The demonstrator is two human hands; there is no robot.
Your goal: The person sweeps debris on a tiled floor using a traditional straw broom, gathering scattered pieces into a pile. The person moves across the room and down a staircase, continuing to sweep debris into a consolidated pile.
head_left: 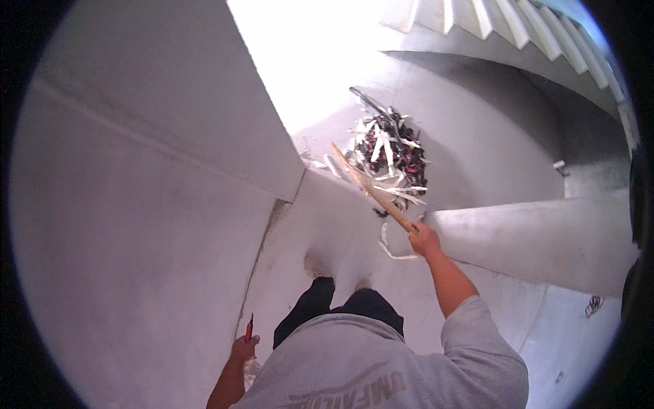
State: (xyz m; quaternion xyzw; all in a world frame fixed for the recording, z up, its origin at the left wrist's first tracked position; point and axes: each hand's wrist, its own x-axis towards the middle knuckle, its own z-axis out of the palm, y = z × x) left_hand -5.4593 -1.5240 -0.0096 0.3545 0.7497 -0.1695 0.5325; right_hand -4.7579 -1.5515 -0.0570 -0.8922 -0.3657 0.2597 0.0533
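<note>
My right hand (426, 240) is closed round the near end of a long, slightly bent brown wooden strip (376, 194). The strip slants away to the far left, its far end beside a heap of scraps (407, 151). White strips and black and red bits make up that heap. Low on the left, my left hand (244, 349) grips a slim red-handled tool (249, 330) with a dark, narrow tip pointing up; its exact kind is too small to tell. Something pale and crumpled (252, 369) shows beside that hand, and whether I hold it is unclear.
A dark bar (368, 101) leans out of the heap. Loose white strips (394, 255) lie on the floor near my right hand. A tall grey wall (157, 204) rises at left, a low wall (531, 235) at right. Curved stairs (504, 27) stand at far right.
</note>
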